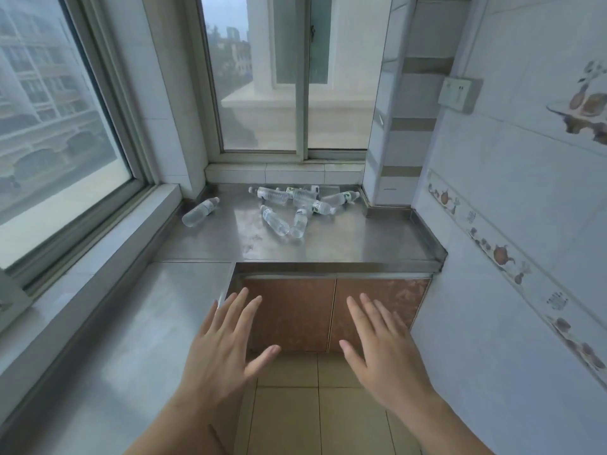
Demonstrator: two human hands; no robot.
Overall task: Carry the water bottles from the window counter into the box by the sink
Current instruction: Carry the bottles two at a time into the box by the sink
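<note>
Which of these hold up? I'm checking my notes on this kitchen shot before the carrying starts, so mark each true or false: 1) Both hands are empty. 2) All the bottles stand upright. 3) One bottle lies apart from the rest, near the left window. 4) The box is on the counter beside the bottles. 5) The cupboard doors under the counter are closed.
1) True: the left hand and right hand are open with fingers spread.
2) False: the bottles lie on their sides in a loose pile.
3) True: a lone bottle lies to the left.
4) False: no box shows on the counter.
5) True: the cupboard doors are shut.
</note>
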